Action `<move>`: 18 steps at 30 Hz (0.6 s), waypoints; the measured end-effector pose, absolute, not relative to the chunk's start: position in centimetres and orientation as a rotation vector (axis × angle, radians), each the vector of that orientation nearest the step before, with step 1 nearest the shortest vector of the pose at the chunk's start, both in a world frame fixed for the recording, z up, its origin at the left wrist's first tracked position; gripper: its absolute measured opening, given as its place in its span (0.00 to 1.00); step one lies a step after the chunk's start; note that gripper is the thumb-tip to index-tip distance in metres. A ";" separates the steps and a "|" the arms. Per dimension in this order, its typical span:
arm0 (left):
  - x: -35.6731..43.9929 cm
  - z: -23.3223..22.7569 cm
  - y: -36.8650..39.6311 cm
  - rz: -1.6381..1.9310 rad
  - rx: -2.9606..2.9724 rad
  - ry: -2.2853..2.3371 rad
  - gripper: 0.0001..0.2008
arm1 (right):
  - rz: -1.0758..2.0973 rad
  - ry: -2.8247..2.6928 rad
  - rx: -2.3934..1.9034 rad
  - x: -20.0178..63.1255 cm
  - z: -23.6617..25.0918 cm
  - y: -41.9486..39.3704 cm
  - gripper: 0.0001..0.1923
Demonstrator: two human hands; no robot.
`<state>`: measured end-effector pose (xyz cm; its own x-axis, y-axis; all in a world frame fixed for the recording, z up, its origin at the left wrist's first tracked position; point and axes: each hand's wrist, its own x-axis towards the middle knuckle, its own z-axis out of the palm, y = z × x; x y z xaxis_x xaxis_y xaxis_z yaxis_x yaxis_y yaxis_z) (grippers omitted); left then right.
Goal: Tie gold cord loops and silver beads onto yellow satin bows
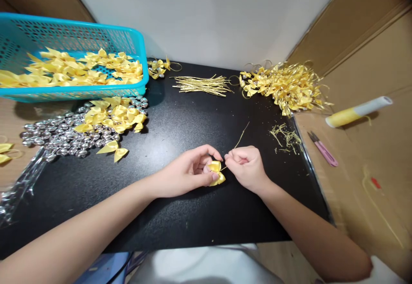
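Observation:
My left hand point(189, 171) pinches a small yellow ribbon bow point(216, 173) just above the black tabletop point(193, 215). My right hand point(246, 166) is closed on a thin gold wire point(241, 135) that runs from the bow up and away to the right. The two hands nearly touch at the bow. Whether a bell sits behind the bow is hidden by my fingers.
A turquoise basket point(96, 39) of yellow bows stands tilted at the back left. Loose bows point(112, 118) and silver bells point(58, 135) lie below it. Gold wires point(202, 84) and finished bows point(285, 86) lie at the back. Pink snips point(322, 148) and a yellow roll point(357, 111) rest on cardboard.

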<state>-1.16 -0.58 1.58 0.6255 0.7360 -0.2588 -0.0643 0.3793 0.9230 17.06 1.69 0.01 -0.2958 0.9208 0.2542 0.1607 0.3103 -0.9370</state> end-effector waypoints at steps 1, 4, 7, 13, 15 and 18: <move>-1.2 1.6 -0.5 0.567 1.056 0.751 0.13 | 1.061 -1.703 -0.985 17.2 0.0 1.8 0.23; -1.2 1.9 -0.4 0.528 1.055 0.786 0.14 | 0.984 -1.795 -0.979 17.5 0.3 1.9 0.26; -1.2 2.1 -0.2 0.500 1.078 0.814 0.09 | 0.903 -1.858 -0.979 17.8 0.6 2.0 0.30; -1.1 2.2 -0.3 0.525 1.034 0.832 0.11 | 0.729 -1.958 -0.881 17.9 0.5 1.9 0.27; -1.1 2.1 -0.3 0.513 1.049 0.830 0.11 | 0.618 -2.013 -0.818 18.0 0.4 1.9 0.25; -1.1 2.1 -0.3 0.496 1.060 0.814 0.08 | 0.422 -2.131 -0.713 18.3 0.4 2.0 0.24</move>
